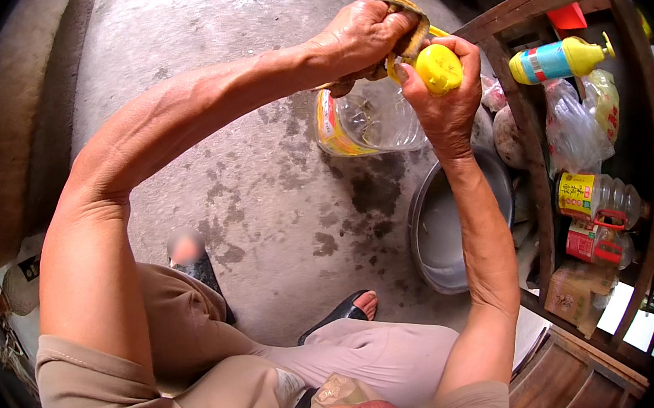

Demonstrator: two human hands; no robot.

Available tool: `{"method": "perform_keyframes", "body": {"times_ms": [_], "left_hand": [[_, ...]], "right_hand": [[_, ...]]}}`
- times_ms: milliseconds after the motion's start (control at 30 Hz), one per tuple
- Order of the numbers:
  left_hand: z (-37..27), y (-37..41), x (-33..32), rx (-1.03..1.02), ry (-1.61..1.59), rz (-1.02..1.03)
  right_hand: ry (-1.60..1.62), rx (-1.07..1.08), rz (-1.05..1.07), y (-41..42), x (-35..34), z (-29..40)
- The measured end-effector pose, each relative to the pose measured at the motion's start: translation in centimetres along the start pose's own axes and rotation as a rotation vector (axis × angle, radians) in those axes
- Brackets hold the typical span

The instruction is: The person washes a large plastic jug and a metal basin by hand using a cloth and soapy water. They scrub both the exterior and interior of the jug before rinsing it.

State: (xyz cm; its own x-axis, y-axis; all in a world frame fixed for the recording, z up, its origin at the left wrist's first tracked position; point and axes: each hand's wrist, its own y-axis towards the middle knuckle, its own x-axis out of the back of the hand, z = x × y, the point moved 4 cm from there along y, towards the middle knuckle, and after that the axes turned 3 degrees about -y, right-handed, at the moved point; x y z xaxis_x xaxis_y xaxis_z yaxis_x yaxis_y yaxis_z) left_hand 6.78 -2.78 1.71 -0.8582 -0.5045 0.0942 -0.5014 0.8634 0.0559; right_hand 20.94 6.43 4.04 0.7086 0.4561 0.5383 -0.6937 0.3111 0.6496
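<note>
Near the top, my left hand point(373, 31) grips a wet brown-and-yellow cloth point(408, 5) pressed against the neck of a large clear plastic bottle point(379, 120). The fingers of my right hand point(452, 98) are closed around the bottle's yellow screw cap point(439, 69). A yellow handle shows beside the cap, partly behind the cloth and fingers. The bottle's body hangs below my hands, with a yellow and red label on its left side. Its contents are hard to tell.
A grey basin point(442, 233) stands on the concrete floor point(280, 199), which has dark wet patches. On the right a wooden shelf point(541, 124) holds a yellow-and-blue pump bottle point(547, 60), plastic bags point(577, 122), bottles with red handles point(599, 200) and a cardboard box point(575, 293).
</note>
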Motion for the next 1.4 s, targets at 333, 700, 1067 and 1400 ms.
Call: {"method": "perform_keyframes", "body": {"times_ms": [333, 700, 1067, 1400], "left_hand": [[-0.9, -1.4, 0.3, 0.027, -0.024, -0.075], [4.9, 0.6, -1.8, -0.047, 0.563, -0.143], [4.0, -1.0, -2.8, -0.275, 0.560, -0.167], [2.7, -0.2, -6.7, -0.478, 0.590, -0.320]], "right_hand": [[-0.011, 0.011, 0.014, 0.5, -0.2, 0.7], [0.047, -0.021, 0.033, -0.3, 0.3, -0.3], [0.134, -0.012, 0.080, -0.9, 0.3, -2.2], [0.227, -0.225, -0.195, 3.1, 2.1, -8.5]]}}
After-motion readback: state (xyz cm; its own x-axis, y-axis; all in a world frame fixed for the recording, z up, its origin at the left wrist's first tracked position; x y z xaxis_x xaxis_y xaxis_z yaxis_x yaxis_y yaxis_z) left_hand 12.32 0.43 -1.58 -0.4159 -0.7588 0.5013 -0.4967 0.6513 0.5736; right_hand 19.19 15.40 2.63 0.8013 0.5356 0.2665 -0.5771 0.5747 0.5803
